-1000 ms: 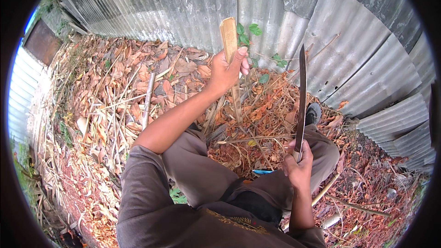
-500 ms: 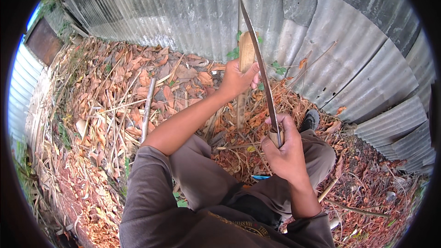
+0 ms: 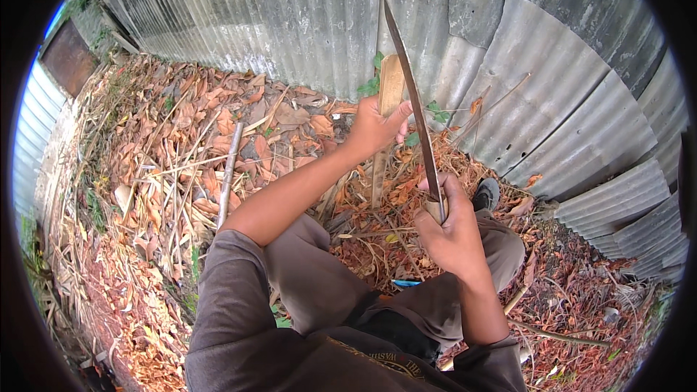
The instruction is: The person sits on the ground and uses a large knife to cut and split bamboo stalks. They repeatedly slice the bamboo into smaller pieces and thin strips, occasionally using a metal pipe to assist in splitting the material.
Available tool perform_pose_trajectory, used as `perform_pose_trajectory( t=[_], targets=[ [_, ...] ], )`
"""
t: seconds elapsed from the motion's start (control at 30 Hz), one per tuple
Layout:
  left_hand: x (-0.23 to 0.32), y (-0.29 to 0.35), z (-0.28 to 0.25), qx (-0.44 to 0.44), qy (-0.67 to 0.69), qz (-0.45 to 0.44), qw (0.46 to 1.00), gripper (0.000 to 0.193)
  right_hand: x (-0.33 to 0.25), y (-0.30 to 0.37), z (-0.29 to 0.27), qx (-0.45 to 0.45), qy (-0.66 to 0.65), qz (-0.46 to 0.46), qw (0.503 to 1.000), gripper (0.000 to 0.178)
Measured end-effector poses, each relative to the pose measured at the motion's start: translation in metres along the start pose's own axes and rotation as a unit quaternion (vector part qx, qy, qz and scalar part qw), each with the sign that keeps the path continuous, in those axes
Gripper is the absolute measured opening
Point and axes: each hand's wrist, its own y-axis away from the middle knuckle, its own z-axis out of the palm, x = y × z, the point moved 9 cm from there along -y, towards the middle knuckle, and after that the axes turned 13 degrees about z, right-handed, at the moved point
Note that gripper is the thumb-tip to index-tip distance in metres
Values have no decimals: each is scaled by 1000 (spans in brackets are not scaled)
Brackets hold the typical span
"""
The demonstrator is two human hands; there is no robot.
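My left hand [image 3: 377,128] is wrapped round a flat wooden stake [image 3: 391,78] that stands upright, its lower part running down to the leaf litter. In my right hand [image 3: 451,230] is the short wooden handle of a machete [image 3: 414,94]. Its long, dark, slightly curved blade points up and away from me, with the tip in front of the metal fence. The blade passes just right of the stake and my left thumb. From this angle I cannot tell whether blade and wood touch.
A corrugated metal fence [image 3: 312,22] stands close ahead and curves round to the right. Dry leaves [image 3: 210,109] and twigs cover the ground. A pale stick [image 3: 230,174] lies left of my left forearm. Near my legs are a small blue object [image 3: 406,283] and a thin branch [image 3: 563,333].
The view has shifted slightly. Both hands keep their hold on the stake and the machete, and the blade stays almost where it was beside the wood.
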Motion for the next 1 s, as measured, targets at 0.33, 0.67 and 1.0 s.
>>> perform_pose_trajectory(
  t=[0.33, 0.67, 1.0],
  targets=[
    [-6, -4, -1, -7, 1, 14, 1000, 32, -22, 13, 6, -106, -199, 60, 972, 31],
    [-7, -3, -1, -2, -17, -7, 1000, 29, -31, -1, -4, 52, 31, -82, 995, 37],
    [-1, -3, 3, -12, -18, 52, 998, 29, -10, 2, 25, -237, -391, 160, 875, 35]
  ],
)
